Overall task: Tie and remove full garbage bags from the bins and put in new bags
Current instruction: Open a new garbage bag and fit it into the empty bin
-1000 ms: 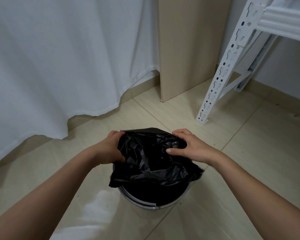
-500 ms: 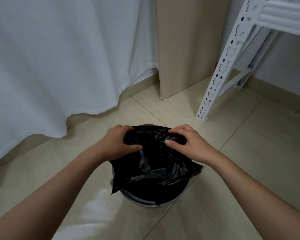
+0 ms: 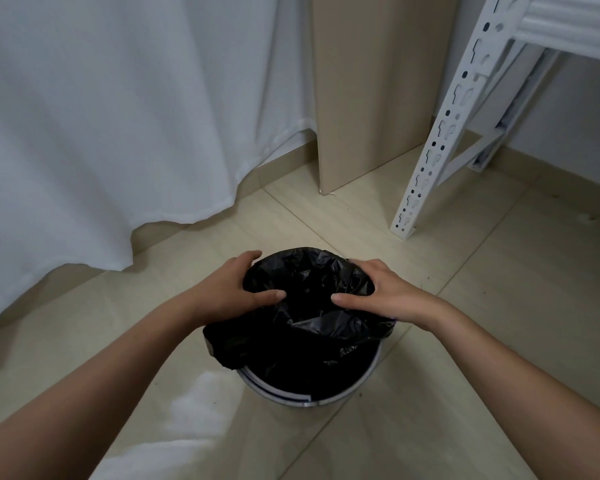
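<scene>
A round bin point(image 3: 343, 396) with a pale rim stands on the tiled floor below me. A crumpled black garbage bag point(image 3: 309, 320) lies over its top, with the mouth spread across the far side. My left hand point(image 3: 232, 289) grips the bag's left edge, thumb pressed into the plastic. My right hand point(image 3: 385, 292) grips the right edge, thumb pointing inward. The bin's inside is dark and I cannot see what it holds.
A white curtain point(image 3: 118, 116) hangs to the floor at the left. A beige panel point(image 3: 374, 84) stands behind the bin. A white perforated metal shelf leg point(image 3: 440, 133) slants down to the floor at the right. Pale tiles point(image 3: 499, 289) surround the bin.
Both hands have pulled the bag's far edge outward and down over the bin's back rim. The bag's mouth is now spread wider between them.
</scene>
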Demonstrator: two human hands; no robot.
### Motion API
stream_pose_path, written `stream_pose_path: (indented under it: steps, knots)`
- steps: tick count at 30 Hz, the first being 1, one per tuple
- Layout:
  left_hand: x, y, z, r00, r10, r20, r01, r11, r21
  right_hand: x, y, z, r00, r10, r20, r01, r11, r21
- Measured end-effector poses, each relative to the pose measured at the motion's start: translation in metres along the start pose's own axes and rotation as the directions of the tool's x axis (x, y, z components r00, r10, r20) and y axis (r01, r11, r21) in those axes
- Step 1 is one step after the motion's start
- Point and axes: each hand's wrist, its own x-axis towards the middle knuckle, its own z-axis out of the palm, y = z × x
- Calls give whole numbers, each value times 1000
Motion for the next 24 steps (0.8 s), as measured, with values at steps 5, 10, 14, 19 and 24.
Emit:
stream_pose_path:
  steps: [5,10,14,19,24]
  knots:
    - [-41,-3,-2,985,169,19,-168,956,239,-26,0,1,987,-108,-122,105,994,-31]
    - [-84,-5,9,949,310,59,-301,830,469,-55,2,14,975,-154,-161,147,988,-55]
    - [-113,-4,13,935,348,64,-332,804,493,-78,5,26,938,-187,-293,182,982,-45]
    - [-127,0,6,907,418,51,-366,723,586,-96,2,31,864,-241,-442,267,964,-5]
    - [-131,6,4,852,511,116,-435,569,698,-111,5,32,806,-298,-512,351,936,8]
